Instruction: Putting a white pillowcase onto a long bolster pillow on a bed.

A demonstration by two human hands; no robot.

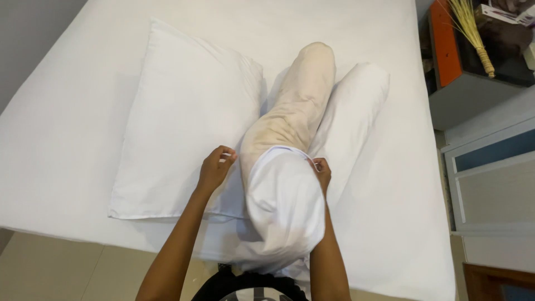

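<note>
White cotton covered nearly everything in the head view: a wide white-sheeted bed (67, 128) filled the frame. At its middle lay a long, cream-coloured bare bolster pillow (295, 106), stained and slightly tilted, its far end pointing away from the person. A white fabric bolster cover (285, 200) was pulled over the near end of that bolster, its open edge sitting about a third of the way up. The left hand (214, 170) pinched the cover's edge on the bolster's left side, its grip closed on the cloth. The right hand (322, 170) pinched the same edge on the bolster's right side, its grip also closed on the cloth. Left of the bolster, touching it, lay a flat rectangular white pillow (184, 117). Just right of the bolster, pressed against it, lay a second bolster already in a white cover (356, 117). Well right of the bolster, beyond the bed's edge, stood a grey and orange bedside cabinet (457, 72) bearing a straw hand broom (473, 33).
</note>
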